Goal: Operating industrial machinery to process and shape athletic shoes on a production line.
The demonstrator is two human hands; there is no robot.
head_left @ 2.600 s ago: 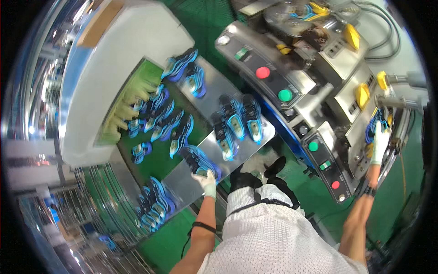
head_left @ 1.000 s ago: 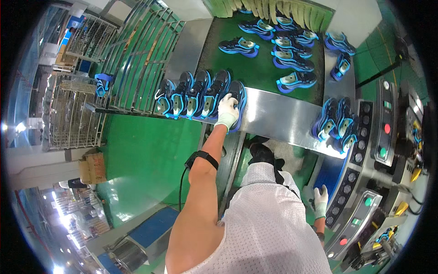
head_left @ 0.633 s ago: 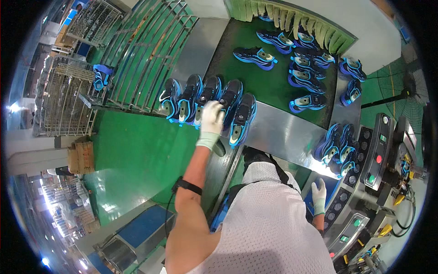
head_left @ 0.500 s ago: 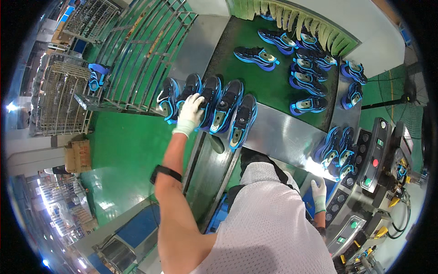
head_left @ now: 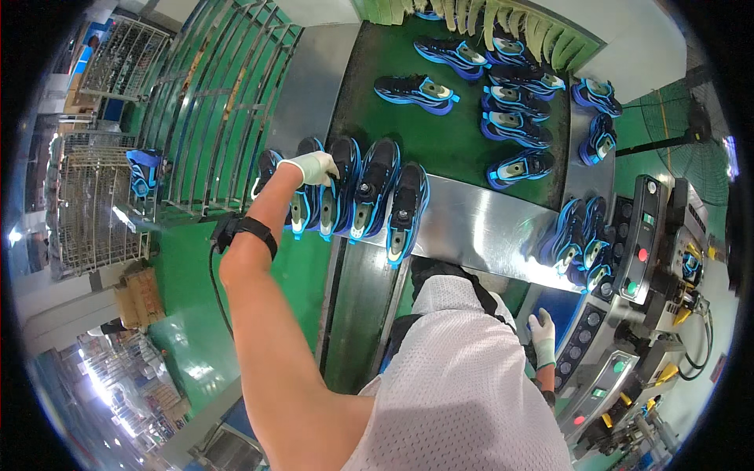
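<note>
My left hand (head_left: 314, 167), in a white glove, reaches over a row of several black shoes with blue soles. Its fingers bend loosely down over the second shoe from the left (head_left: 308, 206), close to the third shoe (head_left: 342, 184); no grip shows. The leftmost shoe (head_left: 269, 163) is partly covered by my wrist. Further right in the row stand a fourth shoe (head_left: 377, 184) and a fifth shoe (head_left: 408, 208), set slightly apart. My right hand (head_left: 542, 334), also gloved, hangs beside the machine panel with its fingers apart and nothing in it.
More such shoes (head_left: 514, 129) lie on a green conveyor belt (head_left: 377, 125) that passes beneath a fringed curtain (head_left: 550, 47). Several stand on the metal ledge (head_left: 471, 228) at the right. A control panel (head_left: 640, 239) borders the right side, a metal rack (head_left: 212, 102) the left.
My left hand has moved slightly away from me and rightward across the shoes, its forearm now slanting in more from the left. The view has shifted a little. My right hand stays beside the panel.
</note>
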